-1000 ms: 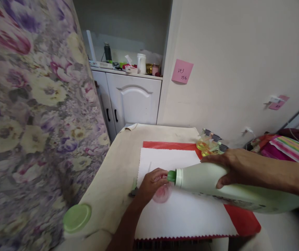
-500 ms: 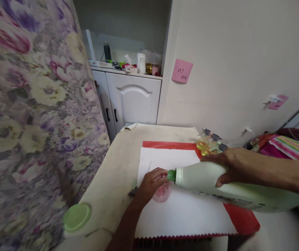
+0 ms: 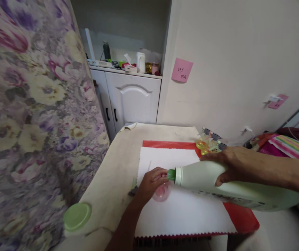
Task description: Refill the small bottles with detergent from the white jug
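Fingers of right hand (image 3: 234, 168) are clasped round bottle (image 3: 198, 176); near its neck (image 3: 179, 176), pink container (image 3: 162, 193) is gripped by left hand (image 3: 149, 185). Tilt should be adjusted gradually.

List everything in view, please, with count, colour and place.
Bottle: 1, pale green, right, tilted
Container: 1, pink, centre
Table: 1, cream, centre
Lid: 1, green, near left
Sheet: 1, red, on table
Paper: 1, white, over sheet
Small containers: several, yellow, table's far right
Curtain: 1, purple floral, left
Cupboard: 1, white, back, items on top
Notes: 2, pink, wall
Plugs: 2, white, wall
Cloths: several, multicoloured, far right
Left hand: 1, near bottle's mouth
Right hand: 1, gripping bottle
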{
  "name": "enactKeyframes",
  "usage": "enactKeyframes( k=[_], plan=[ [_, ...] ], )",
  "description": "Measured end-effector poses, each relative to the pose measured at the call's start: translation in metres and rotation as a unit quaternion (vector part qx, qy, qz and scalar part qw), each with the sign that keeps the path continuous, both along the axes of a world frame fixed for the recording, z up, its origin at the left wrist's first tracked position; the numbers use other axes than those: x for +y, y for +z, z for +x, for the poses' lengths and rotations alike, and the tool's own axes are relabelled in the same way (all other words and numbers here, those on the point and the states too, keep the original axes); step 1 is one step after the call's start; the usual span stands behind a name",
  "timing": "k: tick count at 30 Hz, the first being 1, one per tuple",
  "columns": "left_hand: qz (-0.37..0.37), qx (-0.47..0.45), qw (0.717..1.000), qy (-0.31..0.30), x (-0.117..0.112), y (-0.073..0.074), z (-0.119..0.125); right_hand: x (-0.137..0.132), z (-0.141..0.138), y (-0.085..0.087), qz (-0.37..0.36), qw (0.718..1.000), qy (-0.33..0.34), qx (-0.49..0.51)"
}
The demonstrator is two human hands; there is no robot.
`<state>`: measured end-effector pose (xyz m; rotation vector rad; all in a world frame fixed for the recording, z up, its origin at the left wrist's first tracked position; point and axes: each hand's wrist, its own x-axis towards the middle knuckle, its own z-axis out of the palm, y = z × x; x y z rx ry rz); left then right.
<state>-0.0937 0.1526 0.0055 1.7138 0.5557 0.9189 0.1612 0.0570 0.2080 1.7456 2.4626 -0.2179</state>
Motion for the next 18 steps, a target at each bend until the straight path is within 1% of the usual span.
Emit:
enactKeyframes(
  k=[4,8,13,18],
  plan=[
    [0.0,0.001,1.0,-0.002,0.0004,-0.0004,0.0004,0.0008,-0.0019,0.0009,-0.018,1.0,-0.009,0.001],
    [-0.002,0.001,1.0,-0.003,0.0005,-0.0006,0.0003,0.0013,-0.0032,0.0015,-0.011,1.0,-0.017,-0.002],
    [0.002,0.004,1.0,0.001,0.0002,-0.0004,-0.0004,0.0009,-0.0052,0.0024,-0.022,1.0,-0.015,-0.003],
    [0.001,0.004,1.0,0.001,-0.0005,0.0011,-0.0006,0.0018,-0.0061,0.0018,-0.006,1.0,-0.016,-0.017]
  ],
)
